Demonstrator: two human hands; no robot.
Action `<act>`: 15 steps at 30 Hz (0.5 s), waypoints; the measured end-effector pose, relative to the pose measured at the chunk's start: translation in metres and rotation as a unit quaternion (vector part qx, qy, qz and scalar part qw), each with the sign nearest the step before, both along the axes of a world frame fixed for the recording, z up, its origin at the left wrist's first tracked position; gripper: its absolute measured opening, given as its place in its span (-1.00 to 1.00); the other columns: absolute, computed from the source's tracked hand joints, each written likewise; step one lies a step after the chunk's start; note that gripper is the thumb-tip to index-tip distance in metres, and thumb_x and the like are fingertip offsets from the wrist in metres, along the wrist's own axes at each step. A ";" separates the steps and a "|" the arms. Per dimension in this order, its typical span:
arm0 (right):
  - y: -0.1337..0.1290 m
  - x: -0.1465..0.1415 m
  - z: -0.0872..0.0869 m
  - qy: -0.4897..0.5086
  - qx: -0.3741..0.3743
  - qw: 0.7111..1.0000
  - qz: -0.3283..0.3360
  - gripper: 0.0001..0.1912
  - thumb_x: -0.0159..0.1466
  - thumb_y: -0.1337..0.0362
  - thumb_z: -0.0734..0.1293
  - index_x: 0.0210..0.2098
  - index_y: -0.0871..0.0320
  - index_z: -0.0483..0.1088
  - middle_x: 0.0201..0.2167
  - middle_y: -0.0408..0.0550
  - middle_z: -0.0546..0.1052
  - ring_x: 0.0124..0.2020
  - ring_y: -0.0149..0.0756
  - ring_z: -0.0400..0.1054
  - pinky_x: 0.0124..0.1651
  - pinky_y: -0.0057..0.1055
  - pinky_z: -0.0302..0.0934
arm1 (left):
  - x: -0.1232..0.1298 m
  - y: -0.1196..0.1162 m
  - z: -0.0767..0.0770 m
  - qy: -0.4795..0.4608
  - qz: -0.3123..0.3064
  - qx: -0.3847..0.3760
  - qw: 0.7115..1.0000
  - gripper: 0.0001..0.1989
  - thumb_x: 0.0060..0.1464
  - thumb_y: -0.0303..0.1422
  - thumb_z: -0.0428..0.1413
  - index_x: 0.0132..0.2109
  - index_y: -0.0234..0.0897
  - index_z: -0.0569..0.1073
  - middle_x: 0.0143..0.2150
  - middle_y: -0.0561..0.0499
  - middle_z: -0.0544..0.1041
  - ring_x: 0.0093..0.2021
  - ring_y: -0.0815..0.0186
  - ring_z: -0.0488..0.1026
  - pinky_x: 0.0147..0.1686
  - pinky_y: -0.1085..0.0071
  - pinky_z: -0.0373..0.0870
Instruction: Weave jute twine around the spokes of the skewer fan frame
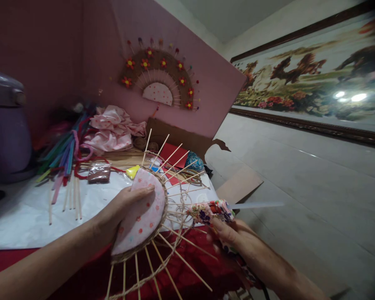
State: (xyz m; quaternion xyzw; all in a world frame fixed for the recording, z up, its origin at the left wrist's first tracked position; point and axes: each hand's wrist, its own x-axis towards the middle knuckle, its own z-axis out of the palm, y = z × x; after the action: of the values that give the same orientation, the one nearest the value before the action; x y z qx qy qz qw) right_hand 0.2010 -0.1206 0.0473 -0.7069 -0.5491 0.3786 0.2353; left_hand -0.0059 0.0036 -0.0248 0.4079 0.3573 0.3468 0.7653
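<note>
Gripping the straight edge of a half-round piece of flowered fabric (pixel 143 216), the left hand (pixel 120 208) has its thumb flat across the front, the fingers hidden behind. The piece stands tilted, most of it right of the thumb, with thin wooden sticks (pixel 185 262) fanning from its braided curved rim and loose twine (pixel 150 277) crossing them. The right hand (pixel 234 235) is closed around a flower-patterned glue gun (pixel 212 211), whose nozzle end is among the sticks; a translucent glue stick (pixel 256 205) juts from its rear. The left forearm enters from the lower left, the right from the lower right.

Beneath and behind, a white sheet (pixel 18 225) lies over red cloth (pixel 3 260). On it are coloured pipe cleaners (pixel 65 154), crumpled pink fabric (pixel 111 129), a brown packet (pixel 99 173) and blue yarn (pixel 193 160). A purple flask (pixel 6 129) stands at the left. Behind, a pink board (pixel 212 83) bears a flowered half-ring decoration (pixel 171 66); a framed horse picture (pixel 300 83) hangs on the pale tiled wall (pixel 300 175) at right.
</note>
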 end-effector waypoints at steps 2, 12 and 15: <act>-0.001 -0.001 0.001 0.007 0.001 1.000 0.011 -0.47 0.20 -0.11 0.08 -0.51 0.22 0.35 -0.58 -0.14 0.31 -0.57 -0.47 0.16 -0.51 -0.54 0.05 | 0.000 0.000 0.001 0.000 0.001 0.000 1.000 -0.70 -0.13 -0.17 0.14 -0.33 -0.32 0.42 -0.53 -0.06 0.52 -0.55 0.25 0.44 -0.57 0.43 0.30; -0.001 0.000 -0.001 0.059 0.007 0.998 -0.011 -0.46 0.17 -0.14 0.11 -0.42 0.24 0.37 -0.57 -0.14 0.38 -0.68 -0.53 0.15 -0.62 -0.56 0.01 | 0.001 -0.002 0.000 -0.001 0.010 0.001 1.000 -0.71 -0.13 -0.18 0.14 -0.32 -0.32 0.42 -0.52 -0.04 0.52 -0.56 0.27 0.44 -0.57 0.43 0.32; -0.001 0.000 -0.003 0.071 -0.003 0.997 -0.017 -0.46 0.16 -0.15 0.11 -0.41 0.24 0.37 -0.59 -0.15 0.38 -0.69 -0.53 0.15 -0.64 -0.57 0.00 | 0.000 -0.001 -0.001 -0.004 0.006 0.000 1.000 -0.72 -0.13 -0.18 0.14 -0.33 -0.32 0.42 -0.53 -0.04 0.52 -0.55 0.26 0.44 -0.57 0.43 0.32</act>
State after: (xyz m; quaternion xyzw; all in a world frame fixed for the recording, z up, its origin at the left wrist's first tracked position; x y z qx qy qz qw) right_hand 0.2009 -0.1219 0.0439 -0.6879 -0.5181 0.4257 0.2777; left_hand -0.0057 0.0029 -0.0256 0.4048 0.3567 0.3527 0.7646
